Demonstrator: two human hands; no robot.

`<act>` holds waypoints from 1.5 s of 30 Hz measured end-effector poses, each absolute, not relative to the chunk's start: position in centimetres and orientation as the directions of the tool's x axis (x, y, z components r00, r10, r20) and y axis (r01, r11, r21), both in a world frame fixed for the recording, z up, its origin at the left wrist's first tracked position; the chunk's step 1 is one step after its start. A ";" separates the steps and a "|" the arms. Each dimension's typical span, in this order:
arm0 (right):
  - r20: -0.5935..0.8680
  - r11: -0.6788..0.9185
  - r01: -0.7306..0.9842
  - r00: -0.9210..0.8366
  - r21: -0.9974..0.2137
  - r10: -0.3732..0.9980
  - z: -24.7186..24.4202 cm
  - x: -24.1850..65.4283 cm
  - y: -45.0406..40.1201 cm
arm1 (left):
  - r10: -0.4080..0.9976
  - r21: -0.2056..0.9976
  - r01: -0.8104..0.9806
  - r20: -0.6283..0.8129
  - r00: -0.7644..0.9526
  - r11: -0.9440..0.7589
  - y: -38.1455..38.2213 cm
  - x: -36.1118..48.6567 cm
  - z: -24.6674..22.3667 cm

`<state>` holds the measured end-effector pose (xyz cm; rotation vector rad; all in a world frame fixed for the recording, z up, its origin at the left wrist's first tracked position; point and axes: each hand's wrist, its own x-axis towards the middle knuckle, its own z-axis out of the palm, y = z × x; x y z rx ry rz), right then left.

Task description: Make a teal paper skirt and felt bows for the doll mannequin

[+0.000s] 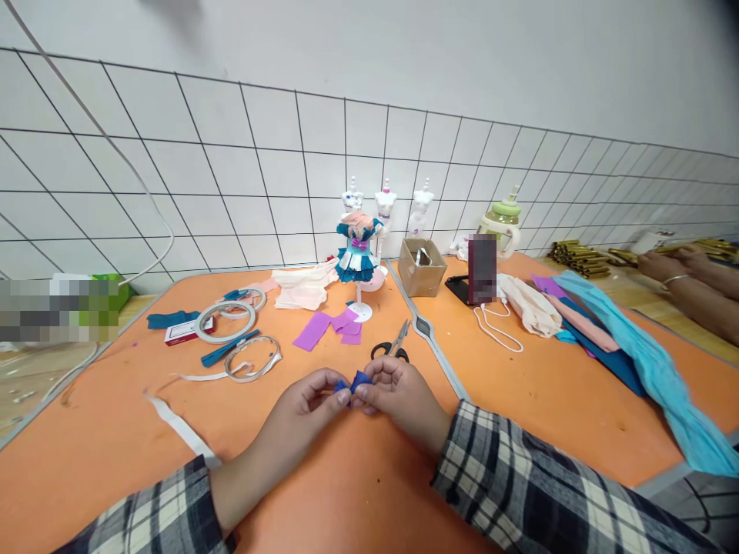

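Observation:
Between my two hands is a small dark blue piece (361,379), pinched from both sides. My left hand (315,404) holds its left end between thumb and fingers. The right end is gripped by my right hand (401,392). Just behind my right hand lie black-handled scissors (397,346) on the orange table (369,477). Purple strips (312,331) rest farther back. Behind them a small stand wears a teal and white ruffled dress (356,258) with a purple bow.
Tape rolls (225,322) and a white strip (182,425) lie left. At the back are a cardboard box (421,267), a phone (482,269) and a green-lidded bottle (503,223). Coloured cloth (652,346) lies right. Another person's arms (693,281) show at far right.

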<state>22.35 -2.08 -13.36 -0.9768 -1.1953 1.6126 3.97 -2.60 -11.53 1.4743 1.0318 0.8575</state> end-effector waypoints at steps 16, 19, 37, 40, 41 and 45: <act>0.463 0.582 0.362 -0.367 -0.728 0.807 -12.6 23.1 -2.8 | 0.897 0.986 0.157 -0.114 0.426 0.051 -2.3 3.5 -11.3; 0.440 0.549 0.358 -0.343 -0.755 0.830 -12.7 23.1 -2.7 | 0.900 0.991 0.126 -0.103 0.424 0.054 -2.4 3.3 -11.4; 0.203 0.315 0.393 -0.302 -0.864 0.932 -13.0 22.9 -2.5 | 0.873 0.951 0.300 -0.088 0.479 -0.068 -1.8 3.4 -12.0; 0.301 0.410 0.519 -0.284 -0.750 0.911 -12.3 23.5 -2.3 | 0.884 0.961 0.272 -0.091 0.458 -0.042 -1.6 3.0 -11.9; 0.334 0.436 0.596 -0.279 -0.674 0.900 -12.1 23.8 -2.2 | 0.892 0.967 0.252 -0.094 0.442 -0.023 -1.6 2.9 -11.9; 0.306 0.420 0.838 -0.322 -0.348 0.896 -11.5 24.4 -1.7 | 0.925 0.992 0.109 -0.100 0.368 0.064 -1.5 2.4 -12.3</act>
